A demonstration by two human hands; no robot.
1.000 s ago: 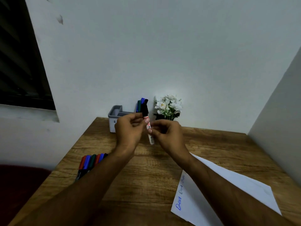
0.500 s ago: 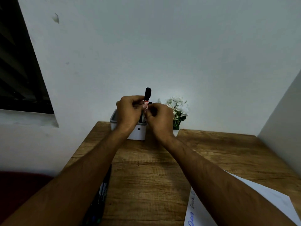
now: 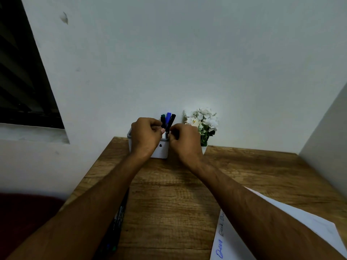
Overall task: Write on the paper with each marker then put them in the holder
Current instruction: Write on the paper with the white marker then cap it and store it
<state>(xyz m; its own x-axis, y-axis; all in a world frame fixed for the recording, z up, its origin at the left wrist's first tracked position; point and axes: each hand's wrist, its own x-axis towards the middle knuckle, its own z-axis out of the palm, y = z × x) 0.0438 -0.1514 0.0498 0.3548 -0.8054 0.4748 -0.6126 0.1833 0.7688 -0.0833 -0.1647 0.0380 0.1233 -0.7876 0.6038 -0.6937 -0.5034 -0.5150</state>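
Note:
The grey-white holder stands at the table's far edge against the wall, partly hidden by my hands. A green-capped marker and a blue-capped marker stand in it. The black-capped marker leans in the holder beside them, its lower body pinched between the fingertips of my left hand and my right hand just above the rim. The white paper with blue and black writing lies at the near right, under my right forearm.
Several loose markers lie on the wooden table at the near left, mostly hidden by my left forearm. A small pot of white flowers stands right of the holder. Walls close off the back and right.
Both hands carried the black-capped marker from above the table to the holder and lowered it in among the others. My view tilted up, so the paper slid toward the bottom right.

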